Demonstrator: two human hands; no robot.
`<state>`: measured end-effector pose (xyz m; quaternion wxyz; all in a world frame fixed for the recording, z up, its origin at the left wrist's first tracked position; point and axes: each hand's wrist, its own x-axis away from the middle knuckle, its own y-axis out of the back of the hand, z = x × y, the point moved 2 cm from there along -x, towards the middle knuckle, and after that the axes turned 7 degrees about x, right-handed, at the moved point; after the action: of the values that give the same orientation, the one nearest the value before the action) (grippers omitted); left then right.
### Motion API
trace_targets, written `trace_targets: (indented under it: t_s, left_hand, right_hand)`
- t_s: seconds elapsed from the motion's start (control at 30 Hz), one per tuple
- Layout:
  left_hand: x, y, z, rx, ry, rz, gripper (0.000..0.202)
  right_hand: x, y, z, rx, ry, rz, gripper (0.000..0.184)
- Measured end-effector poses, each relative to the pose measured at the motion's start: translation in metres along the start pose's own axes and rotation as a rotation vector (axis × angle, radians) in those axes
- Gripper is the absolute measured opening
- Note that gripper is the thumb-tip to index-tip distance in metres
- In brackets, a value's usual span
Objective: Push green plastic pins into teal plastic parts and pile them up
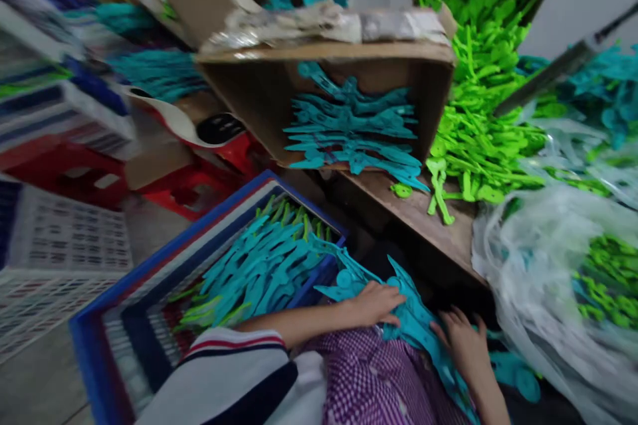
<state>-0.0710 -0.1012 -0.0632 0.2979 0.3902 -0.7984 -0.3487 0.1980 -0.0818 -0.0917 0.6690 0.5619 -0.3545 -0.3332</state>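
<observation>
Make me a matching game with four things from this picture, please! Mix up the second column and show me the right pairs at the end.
Things
1. Cardboard box
2. Plastic bag
3. Left hand
4. Checked cloth

Colours, places and states
A. On top of teal pieces
B. Purple and white
C. Brown, with its open side facing the camera
D. See-through, with green pieces inside

Right pairs: 1-C, 2-D, 3-A, 4-B
</observation>
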Motion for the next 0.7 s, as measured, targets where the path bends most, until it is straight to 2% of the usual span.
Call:
trace_targets:
  t_s: [0.1,0.23,0.37,0.43,0.5,0.57,0.63,0.7]
  left_hand:
    - [-0.011,0.001,-0.004,0.082,0.020,0.005,0.054]
    - [-0.032,-0.002,-0.013,0.116,0.023,-0.002,0.040]
    - [-0.045,-0.003,-0.021,0.105,0.043,-0.031,0.040]
    - [-0.051,-0.006,-0.027,0.081,0.055,-0.038,0.049]
    - [-0.057,-0.010,-0.036,0.057,0.051,-0.021,0.053]
    - [-0.062,-0.014,-0.045,0.072,0.026,0.004,0.048]
    - [-0.066,-0.008,-0.046,0.143,-0.020,-0.009,0.042]
    - [-0.064,0.012,-0.029,0.222,-0.021,-0.101,0.041]
  right_hand:
    - [-0.007,0.014,0.012,0.009,0.016,0.037,0.026]
    - [-0.010,0.017,0.012,0.028,-0.105,0.029,0.027]
    - [-0.008,0.018,0.014,0.012,-0.202,-0.046,0.035]
    - [-0.007,0.018,0.015,0.007,-0.261,-0.073,0.039]
    - [-0.004,0.018,0.015,0.020,-0.329,-0.085,0.042]
    - [0.000,0.017,0.015,0.036,-0.401,-0.087,0.043]
    - [0.002,0.016,0.014,0.040,-0.449,-0.078,0.043]
    - [0.003,0.015,0.014,0.037,-0.457,-0.062,0.044]
